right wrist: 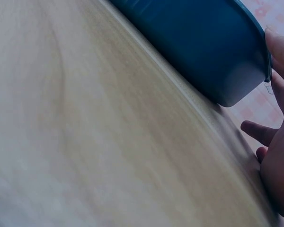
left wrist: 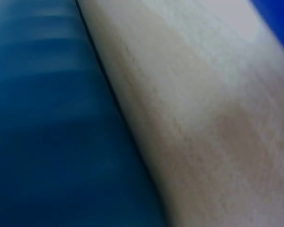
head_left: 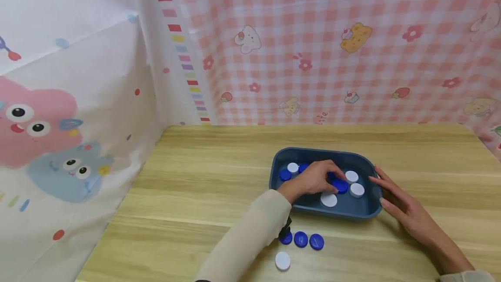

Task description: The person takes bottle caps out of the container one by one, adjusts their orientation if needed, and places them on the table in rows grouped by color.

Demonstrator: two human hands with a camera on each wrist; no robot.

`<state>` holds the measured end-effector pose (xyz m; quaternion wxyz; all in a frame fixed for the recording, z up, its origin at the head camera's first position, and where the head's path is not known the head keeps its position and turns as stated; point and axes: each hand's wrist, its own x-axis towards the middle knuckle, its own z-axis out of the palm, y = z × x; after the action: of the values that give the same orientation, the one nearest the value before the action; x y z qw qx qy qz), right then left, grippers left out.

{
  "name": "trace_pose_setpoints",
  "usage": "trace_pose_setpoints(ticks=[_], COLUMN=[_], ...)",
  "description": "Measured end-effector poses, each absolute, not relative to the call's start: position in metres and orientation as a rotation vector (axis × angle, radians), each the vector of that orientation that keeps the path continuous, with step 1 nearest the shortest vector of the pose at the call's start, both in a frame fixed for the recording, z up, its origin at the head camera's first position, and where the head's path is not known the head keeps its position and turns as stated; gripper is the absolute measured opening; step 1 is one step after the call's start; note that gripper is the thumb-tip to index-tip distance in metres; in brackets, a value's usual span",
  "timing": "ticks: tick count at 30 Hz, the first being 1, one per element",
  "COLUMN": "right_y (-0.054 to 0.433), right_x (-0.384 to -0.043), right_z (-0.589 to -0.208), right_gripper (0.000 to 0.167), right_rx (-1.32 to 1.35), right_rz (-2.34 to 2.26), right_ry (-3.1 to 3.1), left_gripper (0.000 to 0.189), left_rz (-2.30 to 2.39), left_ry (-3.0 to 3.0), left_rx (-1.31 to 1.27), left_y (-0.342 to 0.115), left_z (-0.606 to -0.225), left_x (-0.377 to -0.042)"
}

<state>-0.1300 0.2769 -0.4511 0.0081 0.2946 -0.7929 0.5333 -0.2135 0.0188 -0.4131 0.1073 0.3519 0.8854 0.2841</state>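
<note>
A dark blue tray [head_left: 325, 213] holds several white and blue bottle caps. My left hand [head_left: 316, 177] reaches in over its near side, thumb and fingertips pinching a blue bottle cap [head_left: 339, 185]. White caps [head_left: 356, 190] lie just right of that cap, and another white cap [head_left: 328, 199] lies below the thumb. In the left wrist view, blurred skin [left wrist: 194, 132] fills most of the picture beside the tray wall [left wrist: 52, 132]. My right hand [head_left: 411, 214] rests its fairly straight fingers and thumb at the tray's right end; the right wrist view shows fingertips at the rim [right wrist: 268, 71].
In front of the tray, blue caps [head_left: 301, 239] form a row on the wooden table [head_left: 188, 177], and a white cap [head_left: 282, 261] lies nearer me. A pink checked cloth [head_left: 274, 68] hangs behind the table, with a white printed sheet [head_left: 109, 82] on the left.
</note>
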Motion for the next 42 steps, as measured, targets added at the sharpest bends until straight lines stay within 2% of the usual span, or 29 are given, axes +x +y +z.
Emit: trace_pose_setpoints(ticks=[42], right_y=[0.2799], right_x=[-0.1281], right_z=[-0.4487], right_gripper=[0.047], right_rx=[0.905], right_rz=[1.663], right_ry=[-2.486], left_gripper=[0.038], left_rz=[0.397], left_ry=[2.566], left_rx=[1.243], left_y=[0.0281], left_z=[-0.4086], left_x=[-0.2071])
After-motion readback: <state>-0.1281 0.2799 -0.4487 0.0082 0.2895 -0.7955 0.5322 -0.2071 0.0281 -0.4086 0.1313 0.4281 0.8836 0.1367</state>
